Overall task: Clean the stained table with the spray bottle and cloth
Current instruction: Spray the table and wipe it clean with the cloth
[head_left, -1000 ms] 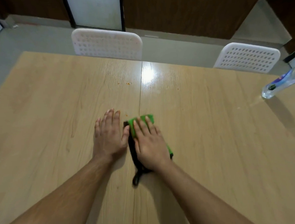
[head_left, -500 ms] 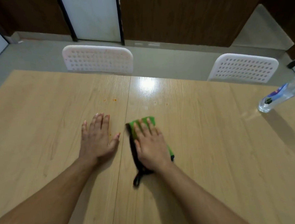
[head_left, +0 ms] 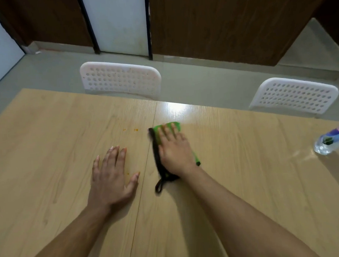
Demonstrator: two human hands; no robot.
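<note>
Stains [head_left: 130,129], a few small orange specks, dot the light wood-grain table [head_left: 245,183] just left of its centre seam, near the cloth. At the right edge a clear spray bottle [head_left: 332,140] stands on the tabletop, partly cut off; its contents cannot be made out. The green cloth [head_left: 167,128], black-edged with a black loop at its near end, lies flat under the right hand [head_left: 174,150], whose straight fingers press on it. The left hand [head_left: 112,177] rests palm-down, fingers spread, holding nothing.
</note>
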